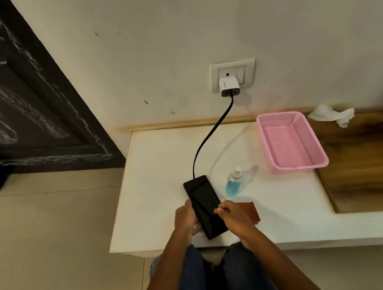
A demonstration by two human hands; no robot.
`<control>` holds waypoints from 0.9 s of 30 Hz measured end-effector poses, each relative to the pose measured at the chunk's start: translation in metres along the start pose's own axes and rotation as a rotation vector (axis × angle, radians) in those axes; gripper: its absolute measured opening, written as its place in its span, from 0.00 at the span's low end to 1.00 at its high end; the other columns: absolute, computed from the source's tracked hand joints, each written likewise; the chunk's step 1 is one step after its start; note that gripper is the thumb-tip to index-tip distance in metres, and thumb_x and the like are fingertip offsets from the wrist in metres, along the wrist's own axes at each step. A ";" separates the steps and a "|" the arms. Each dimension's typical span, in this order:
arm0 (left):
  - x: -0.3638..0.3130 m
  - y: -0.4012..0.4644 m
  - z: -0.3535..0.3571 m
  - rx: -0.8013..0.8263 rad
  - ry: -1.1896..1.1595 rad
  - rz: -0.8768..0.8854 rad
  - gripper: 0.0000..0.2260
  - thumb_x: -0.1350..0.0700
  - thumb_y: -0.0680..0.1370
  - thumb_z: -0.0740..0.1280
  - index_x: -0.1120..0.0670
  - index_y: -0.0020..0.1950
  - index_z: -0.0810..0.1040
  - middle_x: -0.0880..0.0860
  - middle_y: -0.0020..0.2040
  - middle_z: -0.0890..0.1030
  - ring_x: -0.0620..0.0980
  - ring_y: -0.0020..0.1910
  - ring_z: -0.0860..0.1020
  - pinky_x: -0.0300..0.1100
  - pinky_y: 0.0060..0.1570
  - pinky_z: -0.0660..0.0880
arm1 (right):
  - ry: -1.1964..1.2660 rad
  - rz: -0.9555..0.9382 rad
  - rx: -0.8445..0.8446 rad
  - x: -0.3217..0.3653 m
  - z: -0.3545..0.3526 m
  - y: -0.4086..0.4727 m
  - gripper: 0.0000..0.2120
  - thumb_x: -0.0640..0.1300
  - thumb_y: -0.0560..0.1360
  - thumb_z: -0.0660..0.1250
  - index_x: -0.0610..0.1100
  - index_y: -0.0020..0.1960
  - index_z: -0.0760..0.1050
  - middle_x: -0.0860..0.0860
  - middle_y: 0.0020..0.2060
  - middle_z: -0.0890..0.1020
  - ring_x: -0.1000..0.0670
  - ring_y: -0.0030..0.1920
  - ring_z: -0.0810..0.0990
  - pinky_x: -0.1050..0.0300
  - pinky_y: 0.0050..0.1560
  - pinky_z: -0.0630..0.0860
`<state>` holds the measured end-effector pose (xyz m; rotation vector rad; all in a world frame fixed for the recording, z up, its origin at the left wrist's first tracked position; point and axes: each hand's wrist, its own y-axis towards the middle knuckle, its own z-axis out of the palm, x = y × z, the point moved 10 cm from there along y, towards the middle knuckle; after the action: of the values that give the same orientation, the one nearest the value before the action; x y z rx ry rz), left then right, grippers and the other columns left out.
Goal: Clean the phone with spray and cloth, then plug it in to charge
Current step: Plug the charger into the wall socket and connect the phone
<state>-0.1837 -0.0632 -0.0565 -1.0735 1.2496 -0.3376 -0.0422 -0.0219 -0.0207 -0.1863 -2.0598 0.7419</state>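
Both hands grip the phone [205, 207]: left hand [184, 219] cradling, right hand [230, 214] pinching its edge. With the cable [211, 135] apparently seated, lower it flat gently.

Dim, warm indoor light, falling from above and a little to the left, to judge by the soft shadow thrown rightward from the spray bottle [233, 183] and the faint one beside the cable [211, 137]. No hard glare, only a dull sheen on the white table [155, 173] and on the dark door [10, 94] at left. Soft overall, with smeary compression in the wood grain at right, and strong wide-angle bending of straight lines toward the edges.
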 end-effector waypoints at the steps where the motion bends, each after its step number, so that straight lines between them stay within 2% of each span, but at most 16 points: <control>1: 0.000 0.003 -0.001 -0.020 -0.014 0.006 0.15 0.52 0.83 0.52 0.57 0.44 0.74 0.58 0.45 0.77 0.53 0.41 0.76 0.45 0.40 0.75 | 0.011 0.008 0.001 -0.002 -0.001 0.002 0.10 0.42 0.80 0.57 0.40 0.56 0.73 0.45 0.52 0.78 0.53 0.47 0.73 0.63 0.46 0.68; 3: 0.001 0.007 -0.003 -0.057 -0.007 0.027 0.19 0.49 0.83 0.49 0.56 0.41 0.72 0.60 0.47 0.77 0.56 0.44 0.76 0.49 0.46 0.77 | 0.046 0.025 0.008 -0.006 -0.002 0.003 0.09 0.42 0.80 0.57 0.41 0.54 0.73 0.47 0.49 0.77 0.54 0.44 0.73 0.64 0.41 0.70; 5: 0.002 0.007 -0.001 -0.080 0.019 0.052 0.20 0.46 0.83 0.48 0.57 0.49 0.74 0.60 0.52 0.77 0.57 0.50 0.77 0.51 0.54 0.76 | 0.108 0.021 0.017 -0.007 0.000 0.003 0.07 0.42 0.80 0.57 0.43 0.51 0.73 0.48 0.47 0.77 0.55 0.43 0.74 0.64 0.43 0.71; 7: 0.005 0.009 0.002 -0.070 -0.038 0.049 0.23 0.43 0.82 0.48 0.57 0.61 0.73 0.58 0.53 0.78 0.57 0.52 0.77 0.50 0.57 0.76 | 0.134 -0.011 0.019 -0.002 0.002 0.001 0.06 0.42 0.80 0.57 0.43 0.50 0.73 0.49 0.47 0.78 0.56 0.43 0.74 0.65 0.44 0.70; 9: 0.013 0.010 0.012 0.025 -0.198 -0.025 0.26 0.40 0.81 0.48 0.57 0.64 0.73 0.59 0.55 0.79 0.58 0.53 0.78 0.51 0.55 0.76 | 0.134 -0.049 0.017 0.005 0.003 -0.001 0.06 0.43 0.80 0.57 0.44 0.50 0.72 0.52 0.46 0.77 0.58 0.42 0.73 0.68 0.40 0.69; 12: 0.016 0.009 0.028 0.228 -0.440 -0.111 0.30 0.33 0.78 0.47 0.54 0.59 0.76 0.59 0.56 0.80 0.59 0.54 0.79 0.53 0.52 0.75 | 0.141 -0.098 0.008 0.019 -0.001 -0.002 0.06 0.43 0.80 0.56 0.45 0.49 0.72 0.55 0.44 0.76 0.59 0.44 0.74 0.70 0.39 0.68; 14: 0.005 0.009 0.034 0.355 -0.598 -0.109 0.32 0.32 0.77 0.47 0.54 0.60 0.77 0.60 0.56 0.81 0.59 0.55 0.79 0.55 0.54 0.75 | 0.191 -0.123 0.016 0.032 -0.004 -0.002 0.06 0.44 0.80 0.57 0.45 0.48 0.71 0.53 0.44 0.77 0.56 0.46 0.75 0.69 0.42 0.70; 17: -0.026 0.013 0.034 0.495 -0.807 -0.056 0.32 0.35 0.79 0.46 0.56 0.65 0.76 0.60 0.56 0.82 0.59 0.54 0.80 0.56 0.56 0.76 | 0.332 -0.148 0.010 0.054 -0.004 -0.004 0.06 0.44 0.80 0.58 0.46 0.48 0.73 0.51 0.49 0.78 0.53 0.52 0.75 0.61 0.51 0.71; 20: -0.059 0.020 0.030 0.508 -0.930 0.017 0.31 0.35 0.79 0.48 0.55 0.67 0.73 0.62 0.60 0.79 0.59 0.55 0.79 0.56 0.47 0.79 | 0.428 -0.198 -0.208 0.073 -0.026 -0.003 0.06 0.44 0.78 0.62 0.48 0.46 0.77 0.51 0.48 0.77 0.50 0.51 0.75 0.55 0.52 0.74; 21: -0.069 0.023 0.032 0.510 -0.983 0.039 0.30 0.35 0.79 0.49 0.55 0.67 0.73 0.62 0.62 0.77 0.59 0.56 0.78 0.57 0.44 0.80 | 0.423 -0.236 -0.303 0.079 -0.037 -0.004 0.05 0.45 0.77 0.63 0.49 0.44 0.77 0.52 0.46 0.76 0.50 0.49 0.74 0.55 0.51 0.74; 24: -0.087 0.031 0.033 0.516 -1.081 0.096 0.29 0.36 0.79 0.51 0.55 0.67 0.73 0.62 0.61 0.77 0.59 0.55 0.79 0.59 0.45 0.79 | 0.432 -0.351 -0.407 0.096 -0.040 -0.008 0.06 0.48 0.76 0.63 0.48 0.43 0.76 0.53 0.38 0.78 0.57 0.40 0.76 0.71 0.39 0.72; 26: -0.089 0.039 0.033 0.534 -1.109 0.102 0.29 0.35 0.79 0.52 0.55 0.66 0.74 0.61 0.59 0.79 0.59 0.54 0.80 0.58 0.47 0.79 | 0.448 -0.408 -0.408 0.102 -0.029 -0.010 0.08 0.51 0.73 0.65 0.46 0.42 0.76 0.54 0.31 0.78 0.60 0.33 0.77 0.73 0.34 0.72; 27: -0.088 0.042 0.035 0.548 -1.108 0.093 0.30 0.35 0.78 0.52 0.55 0.66 0.75 0.61 0.59 0.80 0.58 0.54 0.80 0.58 0.52 0.78 | 0.456 -0.435 -0.417 0.103 -0.024 -0.009 0.10 0.53 0.71 0.65 0.45 0.42 0.76 0.54 0.29 0.78 0.59 0.31 0.77 0.72 0.33 0.73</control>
<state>-0.1969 0.0383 -0.0402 -0.5464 0.1759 0.0240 -0.0803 0.0219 0.0678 -0.1186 -1.7031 -0.0086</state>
